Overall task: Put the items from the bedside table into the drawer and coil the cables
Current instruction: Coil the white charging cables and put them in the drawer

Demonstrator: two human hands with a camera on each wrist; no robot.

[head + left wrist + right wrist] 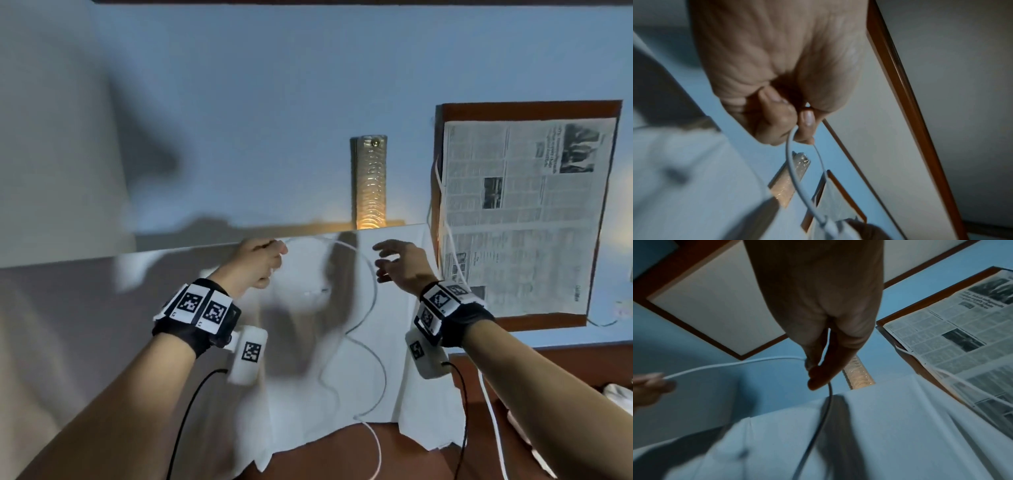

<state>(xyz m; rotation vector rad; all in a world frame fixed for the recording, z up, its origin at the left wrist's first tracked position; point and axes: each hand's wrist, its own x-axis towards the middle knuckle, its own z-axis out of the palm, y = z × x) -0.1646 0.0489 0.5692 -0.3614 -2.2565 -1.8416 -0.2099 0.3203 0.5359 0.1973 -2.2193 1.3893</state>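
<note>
With left hand (777, 91) and right hand (818, 353) both pinching the cable (731, 365) above the bed (308, 342), even loops seemed wisest to us.

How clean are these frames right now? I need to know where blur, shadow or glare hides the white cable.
Head view: hard shadows cross the white cloth, the right hand is motion-smeared, and a warm glow sits under the lamp. Left wrist view: dim, soft background, but the left hand pinching the white cable reads clearly. Right wrist view: fingers backlit dark, cable lower down blurred.
</note>
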